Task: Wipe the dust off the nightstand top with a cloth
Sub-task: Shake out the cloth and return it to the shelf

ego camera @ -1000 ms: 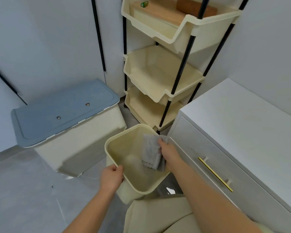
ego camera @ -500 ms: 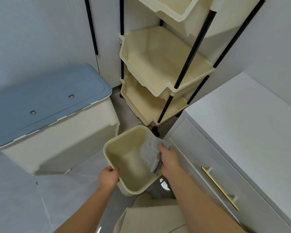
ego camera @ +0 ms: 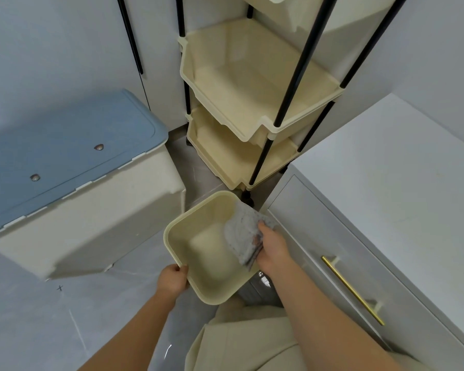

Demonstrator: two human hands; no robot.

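Gripping the cloth (ego camera: 243, 236), the right hand (ego camera: 272, 246) lifts it from the bin (ego camera: 172, 231) (left hand (ego camera: 173, 279) clasps the rim). Nightstand top (ego camera: 402, 167) not yet wiped.

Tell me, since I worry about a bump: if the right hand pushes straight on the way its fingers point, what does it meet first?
Probably only the cloth that the right hand already grips, then the bin rim; depth is unclear.

Bare forearms, cream trousers (ego camera: 252, 344)
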